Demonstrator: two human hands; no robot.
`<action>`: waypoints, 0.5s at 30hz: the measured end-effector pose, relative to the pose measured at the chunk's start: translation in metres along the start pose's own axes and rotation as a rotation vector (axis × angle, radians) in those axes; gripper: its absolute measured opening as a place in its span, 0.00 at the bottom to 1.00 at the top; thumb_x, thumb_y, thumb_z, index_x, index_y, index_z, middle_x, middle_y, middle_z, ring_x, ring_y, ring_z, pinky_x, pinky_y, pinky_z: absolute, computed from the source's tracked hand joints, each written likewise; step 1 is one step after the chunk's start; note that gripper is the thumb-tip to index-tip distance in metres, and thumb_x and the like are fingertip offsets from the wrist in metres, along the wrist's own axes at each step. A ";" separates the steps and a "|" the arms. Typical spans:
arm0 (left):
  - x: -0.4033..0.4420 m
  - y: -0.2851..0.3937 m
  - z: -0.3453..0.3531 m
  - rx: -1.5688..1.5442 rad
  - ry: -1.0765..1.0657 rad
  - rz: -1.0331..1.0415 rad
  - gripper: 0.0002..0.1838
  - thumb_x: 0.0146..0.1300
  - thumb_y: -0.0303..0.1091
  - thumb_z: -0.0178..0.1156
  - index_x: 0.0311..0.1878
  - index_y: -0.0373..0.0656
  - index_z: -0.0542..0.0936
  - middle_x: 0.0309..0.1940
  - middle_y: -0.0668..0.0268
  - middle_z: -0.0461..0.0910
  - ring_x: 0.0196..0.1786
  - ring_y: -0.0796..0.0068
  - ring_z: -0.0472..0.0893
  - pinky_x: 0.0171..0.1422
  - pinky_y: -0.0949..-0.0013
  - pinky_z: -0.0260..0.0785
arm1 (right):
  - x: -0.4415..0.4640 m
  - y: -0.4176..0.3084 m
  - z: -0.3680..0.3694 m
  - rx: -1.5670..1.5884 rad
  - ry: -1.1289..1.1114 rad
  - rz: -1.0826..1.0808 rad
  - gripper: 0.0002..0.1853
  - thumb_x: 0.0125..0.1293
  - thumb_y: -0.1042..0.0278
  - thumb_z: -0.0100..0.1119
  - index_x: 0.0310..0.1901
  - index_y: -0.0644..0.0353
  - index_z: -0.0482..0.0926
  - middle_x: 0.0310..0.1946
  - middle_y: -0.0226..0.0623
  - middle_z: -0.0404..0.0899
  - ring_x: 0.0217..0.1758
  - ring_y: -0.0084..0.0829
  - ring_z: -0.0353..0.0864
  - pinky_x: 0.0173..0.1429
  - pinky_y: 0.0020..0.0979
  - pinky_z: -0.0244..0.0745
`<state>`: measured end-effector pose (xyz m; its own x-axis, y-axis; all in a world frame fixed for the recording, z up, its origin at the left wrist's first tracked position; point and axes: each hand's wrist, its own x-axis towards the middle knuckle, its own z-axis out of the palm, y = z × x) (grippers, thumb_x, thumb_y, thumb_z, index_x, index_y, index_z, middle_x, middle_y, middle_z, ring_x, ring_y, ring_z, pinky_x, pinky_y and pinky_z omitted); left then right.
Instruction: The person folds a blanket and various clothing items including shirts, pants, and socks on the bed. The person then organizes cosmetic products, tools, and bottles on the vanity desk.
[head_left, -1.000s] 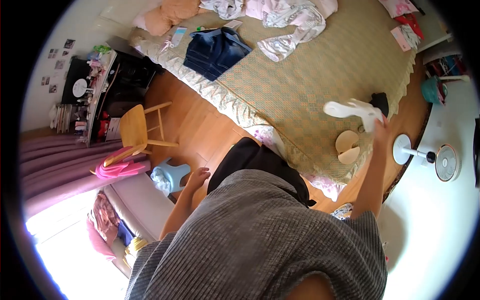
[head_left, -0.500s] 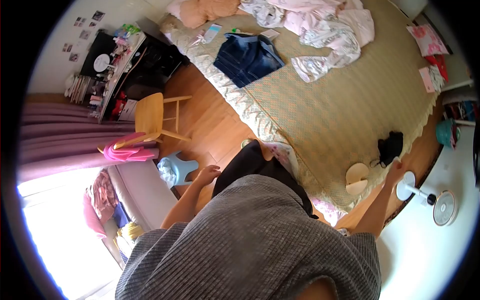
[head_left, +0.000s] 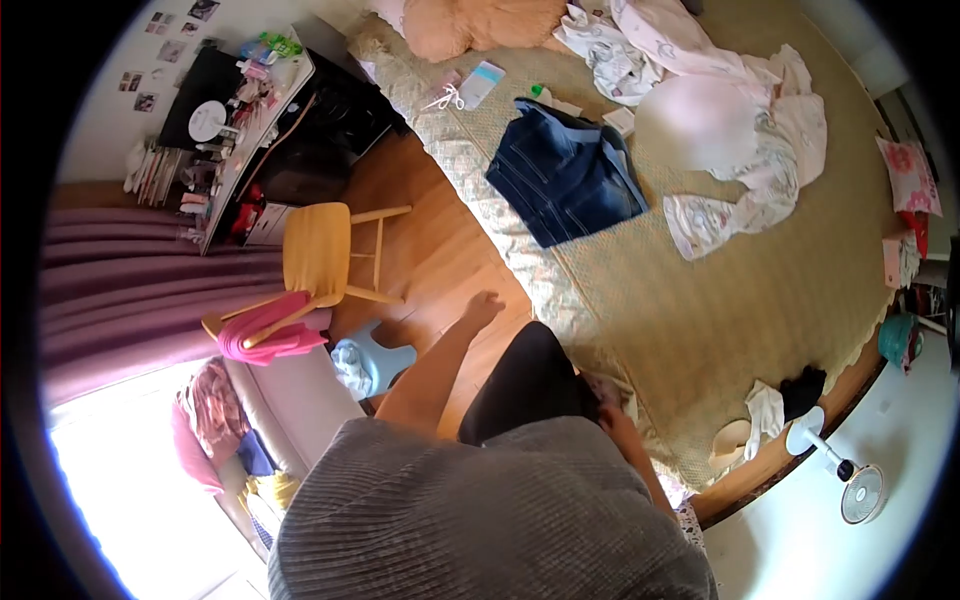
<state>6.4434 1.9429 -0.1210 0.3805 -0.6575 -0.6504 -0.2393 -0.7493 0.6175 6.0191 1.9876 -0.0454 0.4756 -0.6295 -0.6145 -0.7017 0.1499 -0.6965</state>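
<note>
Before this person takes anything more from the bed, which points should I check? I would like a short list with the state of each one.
1. Left hand free: ok, nothing is seen in it.
2. Right hand free: cannot tell, it is low at the side of the bed and its fingers are partly hidden.
3. Denim garment uncovered: ok, nothing lies over its main part.
4. Denim garment smoothed out: not ok, it is creased and bunched.
5. White cloth apart from its neighbours: not ok, it overlaps the round beige item and meets the black cloth.
</note>
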 end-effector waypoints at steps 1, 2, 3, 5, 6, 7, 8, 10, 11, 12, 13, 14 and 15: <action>0.041 0.001 0.001 0.012 0.091 0.050 0.29 0.46 0.40 0.65 0.52 0.34 0.72 0.38 0.54 0.78 0.45 0.62 0.77 0.48 0.64 0.69 | -0.003 -0.005 0.007 0.054 0.033 0.035 0.18 0.55 0.65 0.58 0.49 0.58 0.75 0.40 0.45 0.78 0.44 0.45 0.77 0.48 0.37 0.72; 0.090 -0.001 0.004 0.063 0.150 0.062 0.31 0.45 0.40 0.66 0.53 0.35 0.71 0.44 0.52 0.75 0.50 0.58 0.74 0.53 0.62 0.67 | -0.007 -0.004 0.011 0.099 0.064 0.102 0.19 0.55 0.65 0.58 0.49 0.59 0.75 0.39 0.45 0.79 0.42 0.43 0.78 0.46 0.36 0.73; 0.132 0.002 0.004 0.115 0.208 0.076 0.33 0.44 0.40 0.67 0.54 0.35 0.70 0.49 0.50 0.71 0.56 0.54 0.70 0.57 0.61 0.65 | -0.011 -0.001 0.012 0.146 0.098 0.169 0.19 0.55 0.66 0.58 0.49 0.59 0.74 0.37 0.44 0.79 0.39 0.40 0.80 0.45 0.35 0.73; 0.135 0.098 -0.033 0.195 0.280 0.003 0.39 0.43 0.40 0.68 0.59 0.38 0.65 0.59 0.51 0.62 0.62 0.51 0.63 0.63 0.59 0.61 | -0.020 0.002 0.009 0.362 0.185 0.446 0.18 0.56 0.67 0.57 0.49 0.63 0.74 0.35 0.43 0.79 0.37 0.34 0.80 0.42 0.33 0.74; 0.154 0.122 -0.043 0.231 0.315 -0.029 0.42 0.42 0.40 0.68 0.61 0.39 0.61 0.62 0.53 0.57 0.65 0.52 0.59 0.65 0.59 0.58 | -0.028 0.003 0.010 0.450 0.304 0.494 0.18 0.57 0.68 0.56 0.49 0.64 0.74 0.34 0.41 0.79 0.35 0.32 0.80 0.38 0.30 0.73; 0.173 0.139 -0.049 0.267 0.350 -0.063 0.45 0.41 0.39 0.69 0.63 0.41 0.58 0.65 0.55 0.52 0.67 0.52 0.55 0.67 0.59 0.56 | -0.030 -0.005 0.007 0.533 0.422 0.541 0.18 0.58 0.69 0.55 0.49 0.66 0.73 0.32 0.39 0.80 0.33 0.30 0.80 0.34 0.27 0.73; 0.191 0.149 -0.054 0.307 0.397 -0.037 0.47 0.41 0.38 0.69 0.64 0.42 0.56 0.66 0.56 0.51 0.68 0.53 0.53 0.67 0.58 0.56 | -0.031 -0.011 0.004 0.588 0.443 0.645 0.18 0.58 0.68 0.55 0.50 0.65 0.73 0.32 0.38 0.80 0.33 0.29 0.80 0.32 0.26 0.71; 0.218 0.166 -0.065 0.346 0.429 -0.042 0.50 0.40 0.37 0.69 0.66 0.43 0.52 0.67 0.56 0.49 0.69 0.55 0.51 0.68 0.58 0.55 | -0.029 -0.047 -0.005 0.686 0.469 0.794 0.18 0.59 0.66 0.55 0.50 0.63 0.73 0.33 0.37 0.80 0.33 0.27 0.80 0.30 0.25 0.69; 0.228 0.174 -0.073 0.360 0.373 -0.043 0.51 0.40 0.37 0.69 0.67 0.43 0.50 0.68 0.57 0.48 0.70 0.57 0.50 0.68 0.59 0.55 | -0.024 -0.064 -0.008 0.706 0.438 0.804 0.18 0.59 0.65 0.55 0.50 0.63 0.72 0.33 0.37 0.80 0.34 0.28 0.80 0.32 0.26 0.70; 0.245 0.167 -0.073 0.385 0.350 -0.028 0.53 0.40 0.38 0.70 0.68 0.44 0.48 0.68 0.57 0.51 0.69 0.55 0.52 0.67 0.59 0.58 | -0.019 -0.073 -0.005 0.718 0.417 0.804 0.19 0.59 0.64 0.55 0.50 0.63 0.72 0.34 0.37 0.79 0.34 0.28 0.80 0.33 0.26 0.70; 0.256 0.165 -0.074 0.410 0.330 -0.012 0.55 0.39 0.39 0.70 0.68 0.44 0.46 0.67 0.57 0.53 0.68 0.54 0.55 0.65 0.59 0.60 | -0.010 -0.088 -0.004 0.730 0.397 0.802 0.19 0.59 0.64 0.55 0.51 0.63 0.72 0.34 0.36 0.79 0.35 0.28 0.80 0.34 0.26 0.70; 0.266 0.163 -0.076 0.349 0.270 -0.054 0.54 0.39 0.40 0.70 0.68 0.43 0.49 0.65 0.56 0.57 0.65 0.54 0.59 0.63 0.60 0.62 | 0.000 -0.104 -0.005 0.726 0.341 0.794 0.20 0.60 0.66 0.54 0.52 0.64 0.70 0.37 0.38 0.79 0.36 0.28 0.80 0.38 0.26 0.70; 0.270 0.167 -0.079 0.289 0.210 -0.097 0.52 0.38 0.41 0.71 0.67 0.43 0.52 0.62 0.55 0.62 0.63 0.54 0.63 0.61 0.60 0.64 | 0.007 -0.100 0.006 0.775 0.330 0.723 0.18 0.61 0.68 0.53 0.51 0.66 0.71 0.39 0.40 0.79 0.37 0.28 0.79 0.41 0.26 0.71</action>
<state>6.5769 1.6467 -0.1581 0.5818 -0.5744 -0.5758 -0.4246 -0.8183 0.3874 6.0960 1.9732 0.0180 -0.1573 -0.3559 -0.9212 -0.1799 0.9275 -0.3277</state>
